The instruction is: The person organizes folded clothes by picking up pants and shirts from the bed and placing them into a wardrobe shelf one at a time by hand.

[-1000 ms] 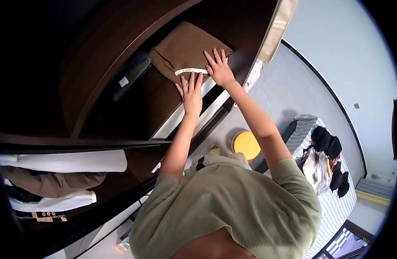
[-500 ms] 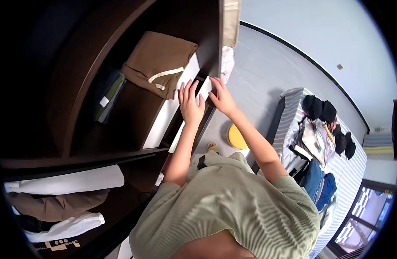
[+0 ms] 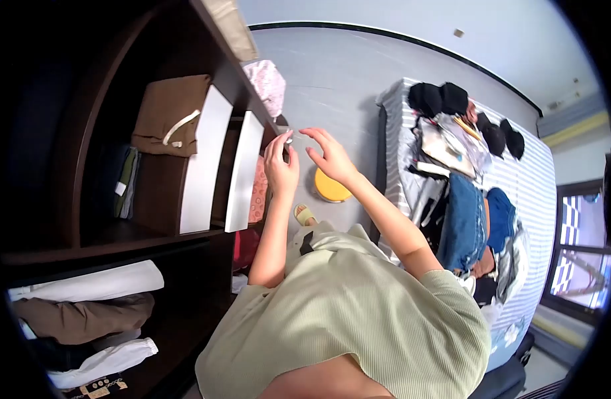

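My left hand [image 3: 281, 167] is raised beside the cabinet's white drawer front [image 3: 244, 174], fingers apart and holding nothing. To its right, my right hand [image 3: 330, 157] hangs in the air with fingers spread and nothing in it. A folded brown garment [image 3: 169, 113] with a white drawstring lies on the cabinet shelf, left of both hands and touched by neither. Further back on that shelf are folded green and grey clothes [image 3: 127, 183].
Hanging clothes [image 3: 86, 318] fill the lower left compartment. A yellow round stool [image 3: 332, 186] stands on the floor. On the right, a striped bed [image 3: 528, 199] holds black items, jeans [image 3: 466, 223] and other clothes. A pink patterned cloth [image 3: 268, 86] hangs past the cabinet edge.
Both hands have come off the brown garment and moved away from the shelf. The view has turned right, so the cabinet sits further left and more of the bed shows.
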Available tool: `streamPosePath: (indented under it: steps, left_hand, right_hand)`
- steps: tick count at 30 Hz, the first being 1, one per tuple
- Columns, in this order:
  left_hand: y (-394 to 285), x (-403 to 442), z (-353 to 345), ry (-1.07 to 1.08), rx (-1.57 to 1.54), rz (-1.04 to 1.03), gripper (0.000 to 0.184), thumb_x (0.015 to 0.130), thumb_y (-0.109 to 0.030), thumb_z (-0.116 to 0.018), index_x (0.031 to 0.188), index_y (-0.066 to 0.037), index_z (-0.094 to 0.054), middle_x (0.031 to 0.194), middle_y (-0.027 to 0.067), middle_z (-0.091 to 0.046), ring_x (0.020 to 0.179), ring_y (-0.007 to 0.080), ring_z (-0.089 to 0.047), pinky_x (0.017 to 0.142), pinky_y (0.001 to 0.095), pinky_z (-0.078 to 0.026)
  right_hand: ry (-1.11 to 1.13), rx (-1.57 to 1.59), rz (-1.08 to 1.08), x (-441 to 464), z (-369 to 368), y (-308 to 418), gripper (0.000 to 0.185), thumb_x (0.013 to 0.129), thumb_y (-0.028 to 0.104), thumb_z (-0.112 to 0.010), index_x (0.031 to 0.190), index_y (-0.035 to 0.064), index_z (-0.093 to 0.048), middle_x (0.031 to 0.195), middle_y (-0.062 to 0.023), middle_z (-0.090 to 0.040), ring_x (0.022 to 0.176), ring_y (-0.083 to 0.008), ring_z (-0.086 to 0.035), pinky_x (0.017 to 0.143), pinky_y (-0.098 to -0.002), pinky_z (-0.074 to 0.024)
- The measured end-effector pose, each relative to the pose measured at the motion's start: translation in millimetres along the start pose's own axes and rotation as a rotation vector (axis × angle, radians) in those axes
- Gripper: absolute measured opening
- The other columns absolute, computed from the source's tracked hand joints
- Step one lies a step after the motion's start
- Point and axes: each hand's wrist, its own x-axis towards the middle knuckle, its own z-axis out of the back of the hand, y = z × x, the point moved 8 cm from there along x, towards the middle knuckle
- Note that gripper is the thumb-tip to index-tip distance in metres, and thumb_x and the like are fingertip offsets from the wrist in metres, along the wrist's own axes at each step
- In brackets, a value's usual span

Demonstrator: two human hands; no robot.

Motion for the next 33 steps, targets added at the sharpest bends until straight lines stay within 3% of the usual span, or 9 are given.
streamPosePath:
  steps: [10,20,26,33]
  left_hand:
    - [-84,-83,-90,0.286,-0.148,-0.03,0.025,0.08,-0.004,-0.052,0.104,-0.006,-0.06,0.099,0.0108,-0.062,0.096,0.0301,-0.057,0.083,0.0383,-0.045]
    - [-153,-142,-170,0.714,-0.336,-0.138,0.026,0.081,0.001,-0.05,0.105,-0.003,-0.059,0.1,0.0113,-0.063,0.096,0.0241,-0.06,0.084,0.0331,-0.046]
    - [-175,-172,-204,0.993,-0.442,-0.264,0.027,0.081,0.001,-0.05,0.106,-0.003,-0.059,0.101,0.0103,-0.063,0.094,0.022,-0.06,0.082,0.0313,-0.046]
    - [-176,-228,-217,1.303,-0.592,-0.333,0.026,0.08,-0.003,-0.052,0.104,-0.006,-0.059,0.099,0.0099,-0.062,0.094,0.0262,-0.059,0.082,0.0339,-0.046]
  right_hand:
    - [-0.224,-0.087,-0.132,-124,93,-18,0.031,0.08,0.011,-0.054,0.111,0.0074,-0.055,0.11,-0.0122,-0.056,0.105,-0.0321,-0.052,0.088,-0.0388,-0.0429]
    - [-0.604,-0.18,-0.389,-252,157,-36,0.03,0.08,0.01,-0.054,0.11,0.007,-0.057,0.109,-0.0122,-0.057,0.105,-0.0299,-0.053,0.09,-0.0369,-0.042]
    - [-0.842,-0.19,-0.678,-333,153,-38,0.029,0.081,0.011,-0.053,0.11,0.0088,-0.057,0.108,-0.0107,-0.057,0.105,-0.0284,-0.053,0.09,-0.036,-0.0422]
    - [-1.048,-0.22,-0.892,-406,109,-27,0.027,0.081,0.012,-0.053,0.107,0.0072,-0.059,0.107,-0.0113,-0.059,0.102,-0.0289,-0.055,0.088,-0.0361,-0.0436]
